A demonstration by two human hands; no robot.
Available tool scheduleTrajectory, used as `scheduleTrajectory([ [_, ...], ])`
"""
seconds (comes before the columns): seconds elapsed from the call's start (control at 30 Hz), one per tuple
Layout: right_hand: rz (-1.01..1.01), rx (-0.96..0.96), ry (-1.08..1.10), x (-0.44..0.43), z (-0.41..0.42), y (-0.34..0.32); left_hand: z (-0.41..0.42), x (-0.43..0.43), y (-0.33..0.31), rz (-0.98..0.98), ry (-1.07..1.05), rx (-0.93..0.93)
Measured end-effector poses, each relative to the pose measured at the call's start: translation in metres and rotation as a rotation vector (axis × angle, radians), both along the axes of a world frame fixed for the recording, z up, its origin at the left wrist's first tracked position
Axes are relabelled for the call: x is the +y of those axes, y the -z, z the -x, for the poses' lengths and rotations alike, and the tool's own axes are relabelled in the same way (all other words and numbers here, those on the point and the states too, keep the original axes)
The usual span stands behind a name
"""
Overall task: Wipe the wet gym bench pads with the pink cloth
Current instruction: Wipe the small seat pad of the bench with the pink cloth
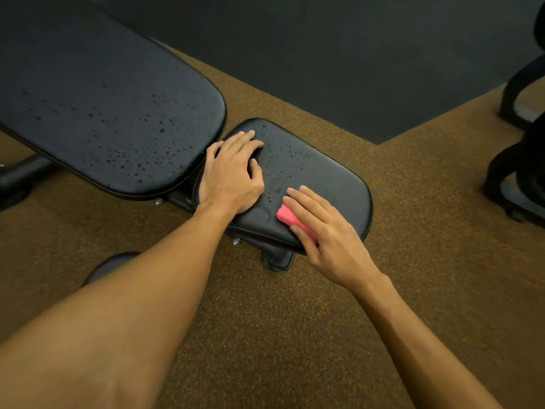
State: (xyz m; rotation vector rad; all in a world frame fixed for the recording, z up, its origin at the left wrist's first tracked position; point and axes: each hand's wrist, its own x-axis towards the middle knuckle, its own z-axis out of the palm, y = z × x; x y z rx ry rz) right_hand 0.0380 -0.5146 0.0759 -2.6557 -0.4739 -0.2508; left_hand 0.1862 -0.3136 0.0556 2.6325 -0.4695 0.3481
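The small black seat pad (324, 172) of the gym bench lies in the middle, with water drops on its far half. My right hand (327, 234) presses the folded pink cloth (287, 216) flat onto the pad's near edge, fingers straight over it. My left hand (233, 175) rests on the pad's left side with loosely bent fingers and holds nothing. The long black back pad (103, 98) stretches to the upper left, speckled with many drops.
Brown speckled rubber floor (295, 320) surrounds the bench, with a dark mat (339, 54) beyond. Black frame parts of another machine (519, 172) stand at the right edge. The bench's base tube (20, 175) shows at the left, and a dark shoe (112, 265) below.
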Motion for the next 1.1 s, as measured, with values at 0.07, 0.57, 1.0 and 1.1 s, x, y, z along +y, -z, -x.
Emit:
scheduleTrajectory([
  [0.07, -0.016, -0.010, 0.047, -0.018, -0.006, -0.001, 0.000, 0.000, 0.000, 0.020, -0.011, 0.008],
  [0.57, -0.027, 0.031, -0.126, -0.028, -0.013, -0.004, -0.004, 0.003, 0.001, 0.097, -0.027, -0.011],
  [1.0, -0.011, 0.033, -0.041, -0.014, -0.013, -0.005, -0.003, 0.002, -0.002, 0.046, -0.013, 0.007],
  [1.1, -0.056, 0.042, 0.243, -0.013, -0.040, -0.003, -0.004, 0.001, -0.004, -0.003, -0.008, 0.030],
])
